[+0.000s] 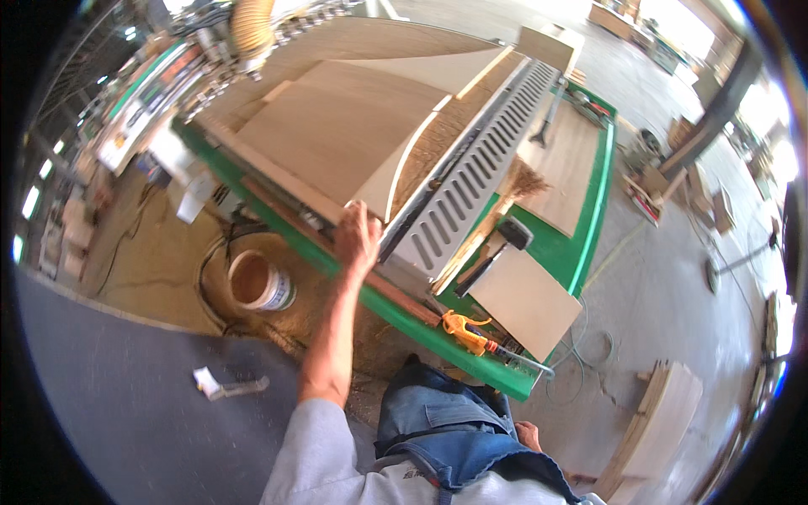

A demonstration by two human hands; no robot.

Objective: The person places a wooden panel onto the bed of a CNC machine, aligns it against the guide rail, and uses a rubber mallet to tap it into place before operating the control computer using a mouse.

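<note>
My left hand (pixel 358 238) reaches out over the near edge of a green-framed machine bed (pixel 404 324). Its fingers are closed on the near corner of a flat brown board (pixel 324 135), beside a pale curved cut edge (pixel 410 160). Sawdust (pixel 438 139) lies along that cut, between the board and a slotted grey metal guard (pixel 471 177). Low at my right side, my right hand (pixel 528 435) shows only in part past the blue apron (pixel 450 412); its fingers cannot be made out.
A yellow air blow gun (pixel 467 331), a black-headed mallet (pixel 513 234), a bristle brush (pixel 523 183) and a loose panel (pixel 530 299) lie on the bed's right side. A bucket (pixel 273 290) stands below at left. A ribbed yellow hose (pixel 252 29) hangs at the back.
</note>
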